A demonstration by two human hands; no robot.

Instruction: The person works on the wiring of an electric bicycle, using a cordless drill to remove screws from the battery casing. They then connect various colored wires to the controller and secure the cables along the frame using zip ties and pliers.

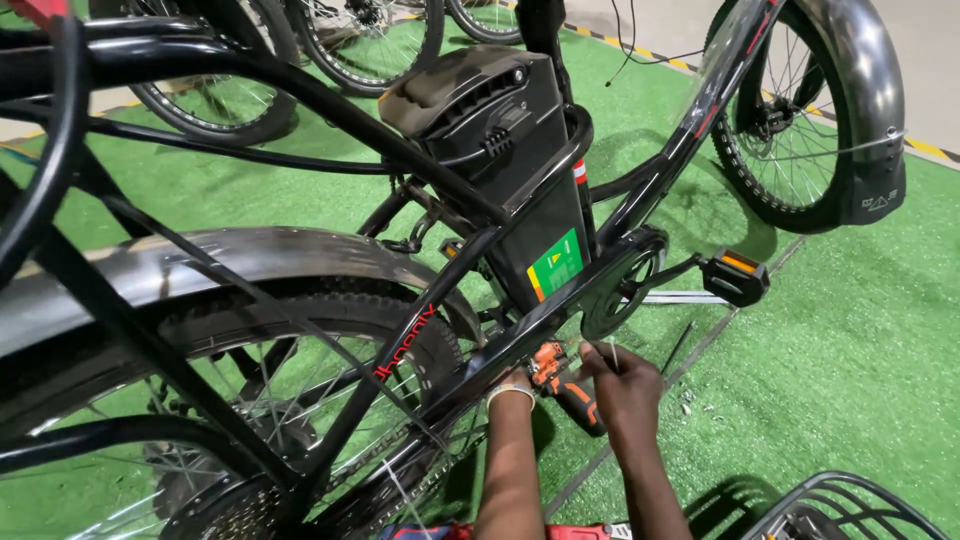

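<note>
Two hands, the left hand (512, 380) and the right hand (625, 385), are showing. One orange and black power drill (562, 380) is sitting between them. One black battery pack (505, 150) is riding on one black bicycle frame (420, 340). One pedal (735, 277) and one chainring (622, 285) are showing. Two black mudguards, a rear mudguard (230, 262) and a front mudguard (870, 90), are covering wheels. One wire basket (850, 510) is peeking in.

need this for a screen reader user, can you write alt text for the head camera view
A person's two hands work low on a black electric bicycle: the right hand grips an orange and black tool near the crank, and the left hand reaches in by the frame. The bicycle stands on green artificial turf, more wheels behind.
</note>
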